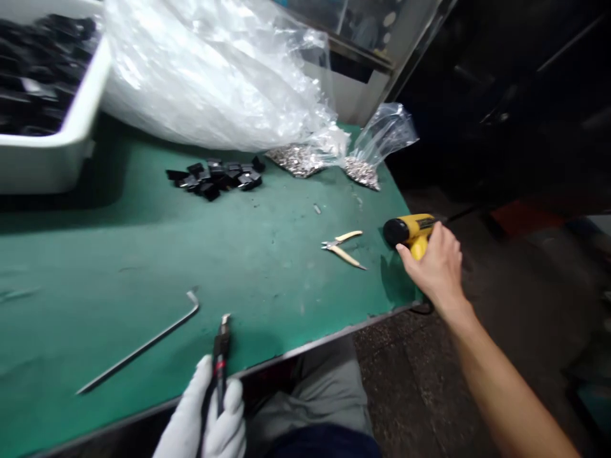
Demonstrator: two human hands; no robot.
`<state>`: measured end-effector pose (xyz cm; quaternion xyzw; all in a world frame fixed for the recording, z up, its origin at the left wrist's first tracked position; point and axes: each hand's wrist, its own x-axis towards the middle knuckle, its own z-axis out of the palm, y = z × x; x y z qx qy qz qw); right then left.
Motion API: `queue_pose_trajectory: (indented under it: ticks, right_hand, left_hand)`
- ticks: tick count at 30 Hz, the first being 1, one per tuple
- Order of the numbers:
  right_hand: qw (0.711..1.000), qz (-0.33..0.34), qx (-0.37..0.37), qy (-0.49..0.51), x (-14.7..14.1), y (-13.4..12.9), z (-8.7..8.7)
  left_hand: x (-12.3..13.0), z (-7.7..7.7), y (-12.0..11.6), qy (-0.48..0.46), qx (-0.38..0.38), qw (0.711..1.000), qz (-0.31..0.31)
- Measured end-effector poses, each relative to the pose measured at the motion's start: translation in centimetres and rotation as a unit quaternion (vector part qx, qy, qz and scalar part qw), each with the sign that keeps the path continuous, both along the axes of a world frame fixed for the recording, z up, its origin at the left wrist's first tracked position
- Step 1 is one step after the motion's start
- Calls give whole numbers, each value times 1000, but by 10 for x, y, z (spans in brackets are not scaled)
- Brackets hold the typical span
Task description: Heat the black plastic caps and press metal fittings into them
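My left hand (210,413), in a white glove, holds a dark pen-like tool (221,356) with a red band and a metal tip, over the front edge of the green table (267,273). At the table's right end my right hand (436,261), bare, has its fingers round a yellow and black power tool (413,230). Left of that tool lie small pliers (344,249) with pale yellow handles, their handles spread. A bent metal rod (143,346) rests on the table to the left of my left hand.
A white bin (71,137) of black parts stands at the back left. Beside it lies a large clear plastic bag (205,76). Small black pieces (214,177) and two bags of metal bits (298,158) (363,170) are in front of it. A cord runs off right.
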<state>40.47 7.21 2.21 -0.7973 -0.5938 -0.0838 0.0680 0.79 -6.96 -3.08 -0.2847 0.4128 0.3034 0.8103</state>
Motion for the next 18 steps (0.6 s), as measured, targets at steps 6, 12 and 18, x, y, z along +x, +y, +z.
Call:
queue_pose_trajectory:
  ticks: [6,12,18]
  right_hand:
    - [922,353,-160,15,-57,32,-24]
    - [933,336,-129,-20,-67,43,-26]
    - [867,350,-307,180,-151,-9,19]
  left_hand:
    - [0,-1,-5,-74,128,988,44]
    - [5,-7,-15,-151,193,963,109]
    - [8,-2,-15,-191,183,956,129]
